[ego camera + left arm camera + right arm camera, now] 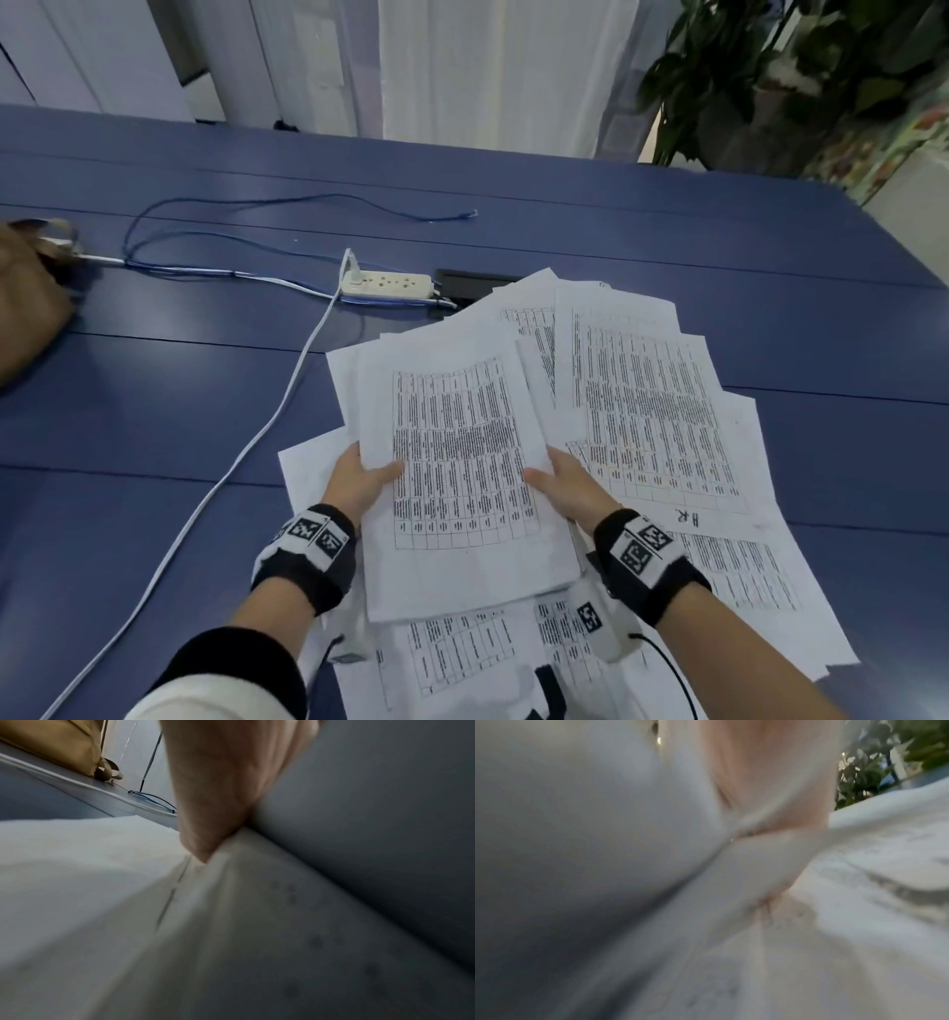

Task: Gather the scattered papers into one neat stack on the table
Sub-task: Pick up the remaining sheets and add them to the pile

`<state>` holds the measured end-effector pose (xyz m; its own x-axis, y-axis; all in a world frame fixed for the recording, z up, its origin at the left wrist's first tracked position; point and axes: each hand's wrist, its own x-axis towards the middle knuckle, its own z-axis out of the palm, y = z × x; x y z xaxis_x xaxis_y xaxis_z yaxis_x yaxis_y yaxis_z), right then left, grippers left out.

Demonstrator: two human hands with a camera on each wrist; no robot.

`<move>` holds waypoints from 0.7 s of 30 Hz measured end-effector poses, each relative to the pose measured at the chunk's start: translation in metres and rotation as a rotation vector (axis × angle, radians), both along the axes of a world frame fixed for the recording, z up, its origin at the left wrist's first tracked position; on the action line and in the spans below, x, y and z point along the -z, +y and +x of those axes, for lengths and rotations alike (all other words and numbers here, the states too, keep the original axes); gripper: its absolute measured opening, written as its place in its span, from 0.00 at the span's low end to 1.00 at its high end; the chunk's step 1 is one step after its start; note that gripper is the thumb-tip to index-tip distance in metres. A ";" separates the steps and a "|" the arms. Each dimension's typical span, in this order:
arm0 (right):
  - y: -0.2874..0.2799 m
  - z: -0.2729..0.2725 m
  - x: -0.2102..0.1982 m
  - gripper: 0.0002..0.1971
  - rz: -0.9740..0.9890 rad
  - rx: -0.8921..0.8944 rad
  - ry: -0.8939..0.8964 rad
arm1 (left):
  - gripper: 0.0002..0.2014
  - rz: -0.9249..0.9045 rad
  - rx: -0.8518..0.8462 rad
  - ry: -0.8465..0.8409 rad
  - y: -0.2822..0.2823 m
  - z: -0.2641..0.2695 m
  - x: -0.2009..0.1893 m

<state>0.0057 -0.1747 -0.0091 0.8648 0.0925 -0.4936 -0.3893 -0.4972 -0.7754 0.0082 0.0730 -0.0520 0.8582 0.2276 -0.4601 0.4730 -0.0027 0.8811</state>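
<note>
I hold a stack of printed papers (457, 462) by both long edges above the blue table (667, 231). My left hand (359, 480) grips its left edge, thumb on top and fingers hidden beneath. My right hand (565, 485) grips the right edge the same way. Several loose printed sheets (647, 401) lie fanned out to the right, behind and under the stack. In the left wrist view my left hand (221, 797) pinches the stack's edge (231, 862). The right wrist view is blurred, with my right hand (770, 787) closed on paper (744, 825).
A white power strip (386, 283) lies behind the papers, its white cable (246, 442) running down the left toward the table's near edge. A thin blue cable (287, 203) loops at the back left. A tan bag (28, 303) sits far left, a plant (801, 77) back right.
</note>
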 end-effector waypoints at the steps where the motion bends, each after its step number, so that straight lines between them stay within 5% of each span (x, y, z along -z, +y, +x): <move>1: -0.004 0.003 -0.001 0.22 -0.034 -0.008 -0.032 | 0.20 0.011 0.006 -0.027 -0.002 0.000 -0.003; 5: -0.040 0.025 0.006 0.21 -0.396 0.153 -0.226 | 0.20 0.013 -0.012 -0.106 0.002 -0.005 -0.009; 9: -0.081 0.028 0.022 0.32 -0.739 0.096 -0.088 | 0.17 -0.026 -0.024 -0.094 0.013 -0.008 -0.007; 18: -0.050 0.007 0.027 0.22 -0.727 -0.116 -0.221 | 0.17 -0.110 -0.055 -0.024 0.020 -0.006 0.005; 21: -0.051 0.011 0.022 0.18 -0.538 -0.001 -0.270 | 0.17 -0.114 -0.021 -0.027 0.017 -0.005 0.004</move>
